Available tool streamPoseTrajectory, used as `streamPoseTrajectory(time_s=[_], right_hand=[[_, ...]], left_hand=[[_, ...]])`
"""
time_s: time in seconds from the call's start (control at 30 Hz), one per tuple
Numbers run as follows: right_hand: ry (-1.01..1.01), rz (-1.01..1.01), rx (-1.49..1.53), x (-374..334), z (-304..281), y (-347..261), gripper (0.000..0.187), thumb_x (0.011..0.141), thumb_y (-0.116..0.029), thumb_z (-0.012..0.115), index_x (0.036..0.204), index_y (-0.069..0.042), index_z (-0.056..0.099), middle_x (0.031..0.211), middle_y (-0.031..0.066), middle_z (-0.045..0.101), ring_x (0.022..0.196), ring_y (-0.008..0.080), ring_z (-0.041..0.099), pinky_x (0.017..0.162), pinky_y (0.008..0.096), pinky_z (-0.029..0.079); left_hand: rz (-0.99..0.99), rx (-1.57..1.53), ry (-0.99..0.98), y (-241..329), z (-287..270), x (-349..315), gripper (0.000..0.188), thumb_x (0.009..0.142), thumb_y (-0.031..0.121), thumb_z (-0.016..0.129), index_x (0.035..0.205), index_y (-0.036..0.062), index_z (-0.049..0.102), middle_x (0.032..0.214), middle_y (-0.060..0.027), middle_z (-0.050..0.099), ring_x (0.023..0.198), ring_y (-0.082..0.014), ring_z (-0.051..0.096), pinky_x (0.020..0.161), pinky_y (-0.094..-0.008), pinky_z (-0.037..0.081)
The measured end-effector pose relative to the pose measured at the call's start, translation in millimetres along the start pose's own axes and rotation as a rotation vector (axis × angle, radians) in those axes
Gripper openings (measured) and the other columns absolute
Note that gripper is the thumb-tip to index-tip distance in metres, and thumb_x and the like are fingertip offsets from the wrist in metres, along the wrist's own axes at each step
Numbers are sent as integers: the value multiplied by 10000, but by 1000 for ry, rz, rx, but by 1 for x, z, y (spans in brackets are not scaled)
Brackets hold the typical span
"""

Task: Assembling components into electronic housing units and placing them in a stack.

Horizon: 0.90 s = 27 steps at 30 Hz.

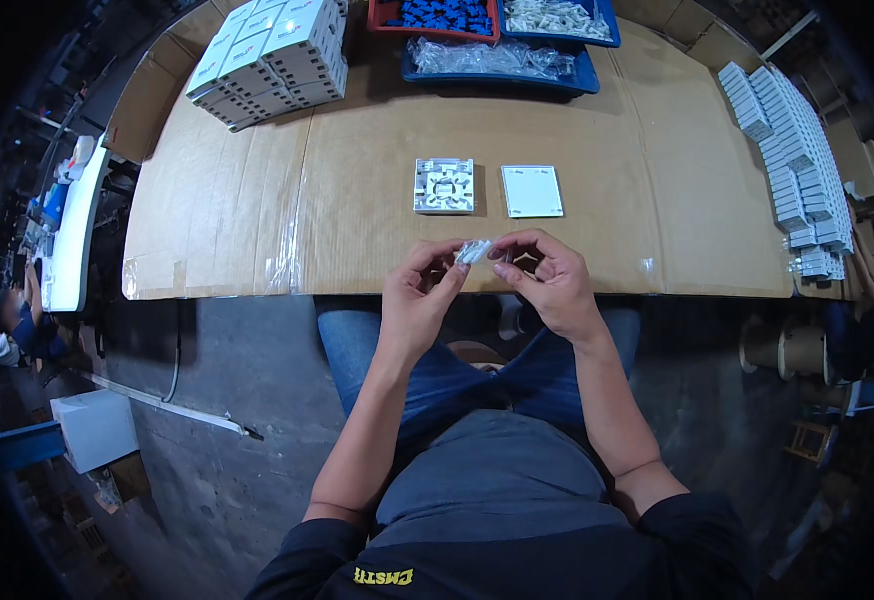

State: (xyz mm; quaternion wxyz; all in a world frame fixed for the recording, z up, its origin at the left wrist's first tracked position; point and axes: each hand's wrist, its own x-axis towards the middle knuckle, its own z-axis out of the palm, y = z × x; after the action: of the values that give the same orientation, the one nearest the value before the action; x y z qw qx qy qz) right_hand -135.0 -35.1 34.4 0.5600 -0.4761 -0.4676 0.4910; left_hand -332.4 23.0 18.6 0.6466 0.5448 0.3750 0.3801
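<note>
Just above the near edge of the table, my left hand (420, 290) pinches a small see-through bag of white parts (473, 251) between thumb and fingertips. From the other side, my right hand (549, 279) has its thumb and fingers closed at the bag's right end, where a bit of see-through film shows between them. Exactly what the white parts are is too small to tell. Beyond my hands lies an opened white square plastic box (444, 187) with moulded fittings inside. To its right rests a flat white square cover (533, 192).
Stacked white boxes (272, 62) stand at the far left of the cardboard-covered table (377, 250). At the back are a red bin (382, 27) of blue parts, a blue bin (607, 40) of white parts and a blue tray (502, 85) of see-through bags. White units (792, 160) line the right edge.
</note>
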Motion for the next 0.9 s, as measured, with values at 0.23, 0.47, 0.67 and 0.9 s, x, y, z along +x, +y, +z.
streamPoseTrajectory(time_s=[0.23, 0.47, 0.67, 0.9], right_hand=[[14, 34, 16, -1, 0, 2, 267, 961, 49, 708, 1223, 15, 673, 1079, 31, 691, 1007, 95, 638, 913, 246, 530], [56, 2, -130, 4, 4, 4, 228, 964, 44, 701, 1190, 23, 692, 1077, 54, 728, 1019, 105, 678, 930, 268, 541], [94, -151, -607, 11, 2, 3, 147, 939, 2, 724, 1082, -13, 753, 1002, 90, 720, 929, 218, 706, 850, 321, 552], [42, -261, -643, 55, 1, 13, 124, 944, -35, 703, 1052, 7, 746, 982, 140, 738, 871, 296, 714, 778, 373, 554]], left_hand=[[-28, -109, 11, 19, 8, -1, 333, 981, 18, 716, 1309, -3, 660, 1066, -22, 684, 952, -66, 623, 838, -221, 509], [-83, 69, -44, 13, -5, 3, 323, 986, 70, 738, 1292, -11, 671, 1044, -20, 712, 929, -61, 630, 805, -203, 501], [-55, 143, -83, 6, -13, 8, 275, 996, 86, 728, 1249, -17, 700, 971, -19, 722, 879, -77, 645, 791, -233, 524], [200, 421, 2, 0, -34, 52, 184, 950, 37, 730, 1129, 19, 767, 933, -79, 771, 832, -140, 676, 800, -297, 543]])
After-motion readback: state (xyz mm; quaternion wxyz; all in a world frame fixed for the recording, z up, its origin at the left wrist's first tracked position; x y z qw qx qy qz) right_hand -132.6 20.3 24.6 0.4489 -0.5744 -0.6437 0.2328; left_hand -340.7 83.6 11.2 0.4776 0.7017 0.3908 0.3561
